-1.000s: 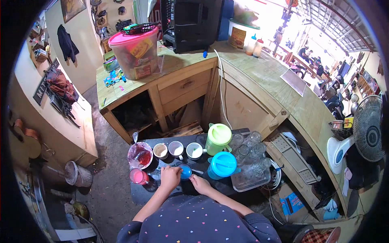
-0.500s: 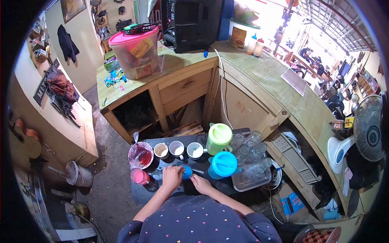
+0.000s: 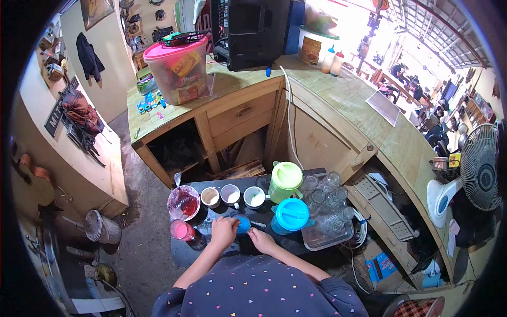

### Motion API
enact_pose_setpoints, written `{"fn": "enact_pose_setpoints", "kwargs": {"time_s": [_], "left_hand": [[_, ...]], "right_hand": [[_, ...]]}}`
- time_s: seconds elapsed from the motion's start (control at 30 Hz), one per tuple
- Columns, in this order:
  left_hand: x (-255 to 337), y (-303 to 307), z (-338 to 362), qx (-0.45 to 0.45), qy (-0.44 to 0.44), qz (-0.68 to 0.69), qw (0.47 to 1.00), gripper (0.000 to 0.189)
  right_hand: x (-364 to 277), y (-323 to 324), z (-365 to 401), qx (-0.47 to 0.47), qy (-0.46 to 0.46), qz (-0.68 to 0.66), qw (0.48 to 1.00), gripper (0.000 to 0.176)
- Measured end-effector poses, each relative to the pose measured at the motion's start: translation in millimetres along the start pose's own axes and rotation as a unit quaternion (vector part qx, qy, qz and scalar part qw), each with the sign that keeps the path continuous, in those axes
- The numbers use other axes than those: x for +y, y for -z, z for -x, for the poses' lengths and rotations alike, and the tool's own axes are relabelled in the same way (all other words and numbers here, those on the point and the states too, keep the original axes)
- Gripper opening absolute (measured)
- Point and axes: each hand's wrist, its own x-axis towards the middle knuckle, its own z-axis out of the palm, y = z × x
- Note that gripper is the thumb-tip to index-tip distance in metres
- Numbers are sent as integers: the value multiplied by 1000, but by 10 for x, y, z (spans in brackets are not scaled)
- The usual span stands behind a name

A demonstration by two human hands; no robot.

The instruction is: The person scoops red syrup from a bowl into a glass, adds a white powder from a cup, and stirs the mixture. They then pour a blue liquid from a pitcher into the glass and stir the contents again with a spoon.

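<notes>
Hands unmoved | left hand (image 3: 224, 231) fingers clamped on blue cup (image 3: 243, 224) | right hand (image 3: 261, 241) fingers unclear

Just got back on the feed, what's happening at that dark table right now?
A person in a dotted dark top is at the low dark table. Their left hand is against the small blue cup; whether it grips is unclear. Their right hand rests on the table beside it. Behind are three white mugs; to the right a green-lidded pitcher, a blue-lidded pitcher and a clear tray of glasses; to the left a pink drink glass.
</notes>
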Motion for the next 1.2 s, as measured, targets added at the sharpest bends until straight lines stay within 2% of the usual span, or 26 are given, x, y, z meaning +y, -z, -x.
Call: {"fn": "enact_pose_setpoints", "kwargs": {"time_s": [0.07,0.17,0.27,0.37,0.47,0.57,0.67,0.77,0.87,0.97,1.07,1.2], "left_hand": [[35,39,-30,29,-3,44,999,15],[17,19,5,3,-17,-38,999,15],[14,26,-18,-9,-44,18,999,16],[76,65,-38,58,-38,4,998,15],[1,38,-20,-27,-37,-55,997,16],[44,79,-52,14,-31,24,999,17],[70,107,-15,-19,-28,-73,997,17],[19,34,-9,-27,-27,-25,999,17],[10,26,-60,28,-31,45,998,18],[62,85,-16,-3,-33,-60,998,18],[21,11,-11,-57,-25,-17,998,18],[95,104,-43,22,-55,-32,998,18]], "right_hand": [[3,7,-3,-2,4,-2,1000,28],[-34,20,6,-3,-4,4,1000,29],[-31,13,0,-5,-16,20,1000,29],[-36,24,5,-1,-11,16,1000,29],[-12,2,5,4,2,12,1000,29],[61,-50,-24,9,2,18,1000,29],[37,-29,-19,7,4,3,1000,28],[27,-34,-9,12,3,8,1000,29],[34,-21,-16,10,0,13,1000,29],[-8,11,2,5,3,3,1000,30],[-21,4,21,23,14,5,1000,30],[-71,59,29,7,8,11,1000,30]]}}
